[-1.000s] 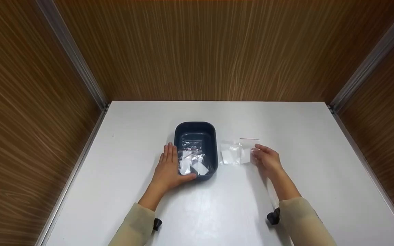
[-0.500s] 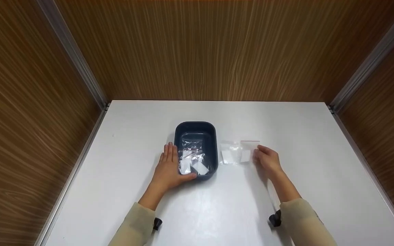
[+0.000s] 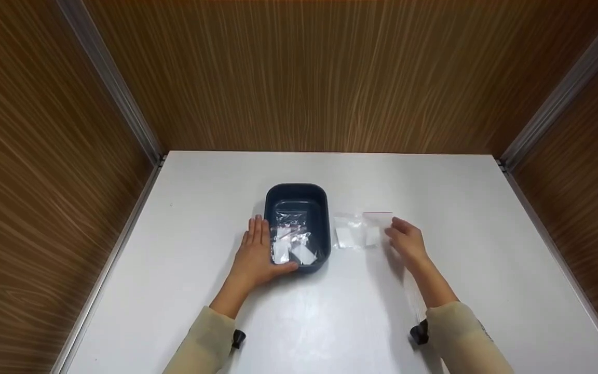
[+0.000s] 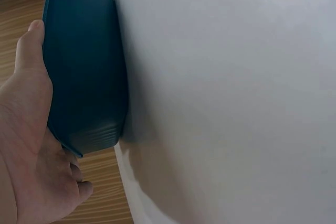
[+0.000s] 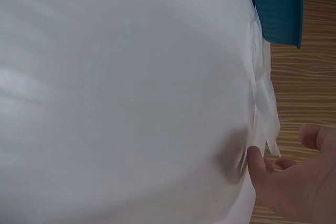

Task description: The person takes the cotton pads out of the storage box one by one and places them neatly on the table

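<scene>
A dark blue bin (image 3: 322,218) stands in the middle of the white table, holding several small clear zip-lock bags (image 3: 291,244) with white pieces inside. My left hand (image 3: 253,262) rests against its left side with straight fingers, the thumb along the near rim. To the right of the bin lie two more zip-lock bags side by side. The left one (image 3: 348,236) is overlapped by a right one (image 3: 374,228) with a red strip on its top edge. Just beside that one is my right hand (image 3: 407,241); in the right wrist view its thumb and fingers are spread, with nothing between them.
Wood-grain panels (image 3: 299,78) enclose the white table (image 3: 200,192) at the back and on both sides, joined by metal corner strips. Black wrist mounts (image 3: 419,332) stick out beneath both sleeves.
My right hand has let go of the bag with the red strip, which now lies overlapping the other bag. The left hand and the bin have stayed put.
</scene>
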A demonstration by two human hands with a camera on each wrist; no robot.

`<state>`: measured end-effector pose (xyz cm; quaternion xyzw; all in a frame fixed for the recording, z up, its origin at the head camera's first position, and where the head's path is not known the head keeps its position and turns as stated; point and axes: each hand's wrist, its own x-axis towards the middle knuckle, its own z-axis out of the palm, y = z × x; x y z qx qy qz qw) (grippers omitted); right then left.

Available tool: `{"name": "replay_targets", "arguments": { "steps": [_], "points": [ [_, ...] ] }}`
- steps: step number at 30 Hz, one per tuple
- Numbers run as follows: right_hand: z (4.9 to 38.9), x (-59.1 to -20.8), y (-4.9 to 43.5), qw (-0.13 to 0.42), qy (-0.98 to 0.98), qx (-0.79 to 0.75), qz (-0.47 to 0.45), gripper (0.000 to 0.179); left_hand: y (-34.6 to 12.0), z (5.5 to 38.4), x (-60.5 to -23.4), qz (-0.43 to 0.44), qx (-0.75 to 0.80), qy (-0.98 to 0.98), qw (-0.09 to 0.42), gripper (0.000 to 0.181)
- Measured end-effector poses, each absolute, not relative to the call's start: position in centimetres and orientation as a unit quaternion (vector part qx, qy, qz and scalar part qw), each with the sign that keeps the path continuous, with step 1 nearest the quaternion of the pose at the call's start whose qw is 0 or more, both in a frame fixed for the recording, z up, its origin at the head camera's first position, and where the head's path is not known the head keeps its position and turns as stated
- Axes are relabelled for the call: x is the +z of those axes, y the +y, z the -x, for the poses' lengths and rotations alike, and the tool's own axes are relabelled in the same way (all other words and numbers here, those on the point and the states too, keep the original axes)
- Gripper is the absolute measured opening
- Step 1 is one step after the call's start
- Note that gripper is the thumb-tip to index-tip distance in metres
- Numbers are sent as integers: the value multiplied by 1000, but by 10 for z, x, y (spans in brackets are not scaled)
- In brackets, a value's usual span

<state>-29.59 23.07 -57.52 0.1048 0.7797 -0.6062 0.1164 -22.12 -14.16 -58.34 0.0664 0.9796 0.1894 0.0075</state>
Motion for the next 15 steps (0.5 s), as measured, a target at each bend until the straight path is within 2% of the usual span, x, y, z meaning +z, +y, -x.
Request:
{"name": "replay_targets", "arguments": {
  "steps": [15],
  "points": [
    [299,-570,229,91,790,-599,-98,57,-142,222,-584,-66,188,980,13,141]
  ]
}}
